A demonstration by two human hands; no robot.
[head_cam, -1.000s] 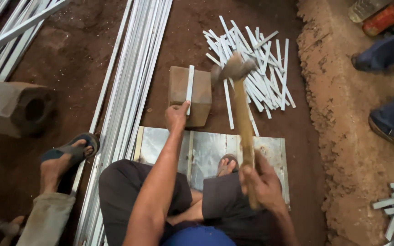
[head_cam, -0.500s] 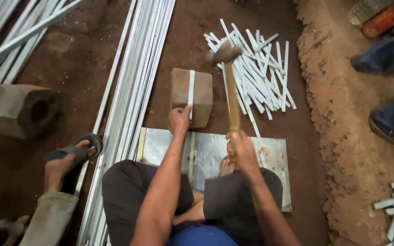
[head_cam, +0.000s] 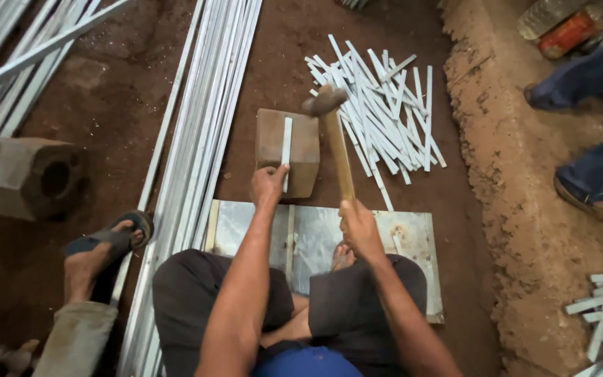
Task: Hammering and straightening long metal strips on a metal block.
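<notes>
strip: I saw the strip (head_cam: 287,143) flat on the block (head_cam: 272,143), long axis running away from me, near end under my fingers.
hammer: the hammer (head_cam: 336,143) handle ran up and slightly left from my grip; head sat above the block's far right corner.
left hand: my left hand (head_cam: 268,184) was stretched forward, fingers pinching the strip's near end at the block's near edge.
right hand: my right hand (head_cam: 359,225) was closed round the handle's lower end.
edges: the plate (head_cam: 399,241) lay under my legs; long bars (head_cam: 200,132) lay just left.
room: the cut pile (head_cam: 385,105) was near the block's right; bare dirt lay between them.
</notes>
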